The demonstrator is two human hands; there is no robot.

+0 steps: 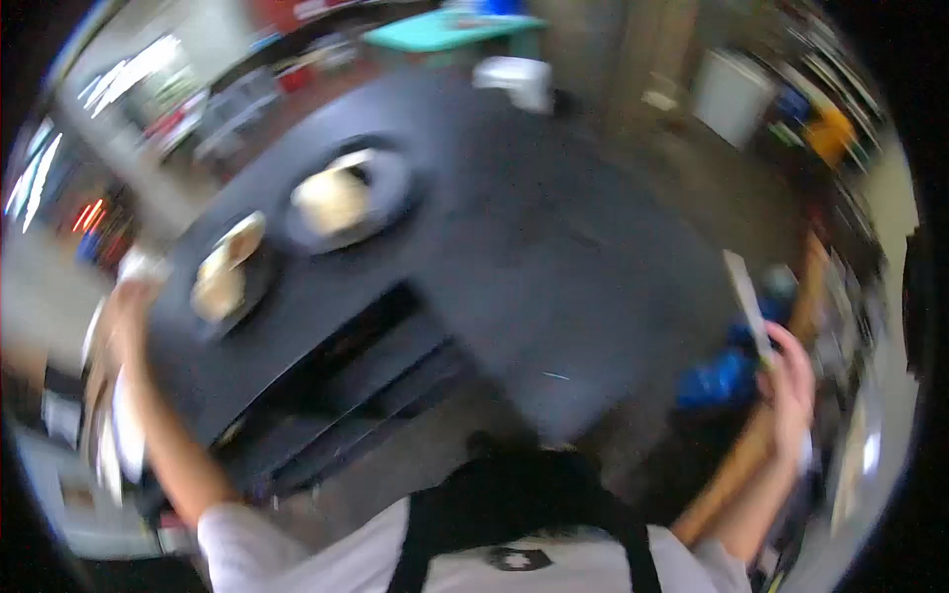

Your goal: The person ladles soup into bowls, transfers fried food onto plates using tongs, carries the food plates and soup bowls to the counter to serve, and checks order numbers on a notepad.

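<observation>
Pale, flat, narrow tool [748, 304]'s gripped in the right hand [789, 390], just beside the dark grey bench [554, 247]; left hand [131, 304]'s blurry near a dark round plate [255, 289] of pale food [219, 287], can't tell its grip.

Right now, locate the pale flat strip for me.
The pale flat strip is held in the right hand, at the head view's right side.

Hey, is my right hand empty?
No, your right hand is holding a long, flat, pale tool that sticks out past the fingers.
</observation>
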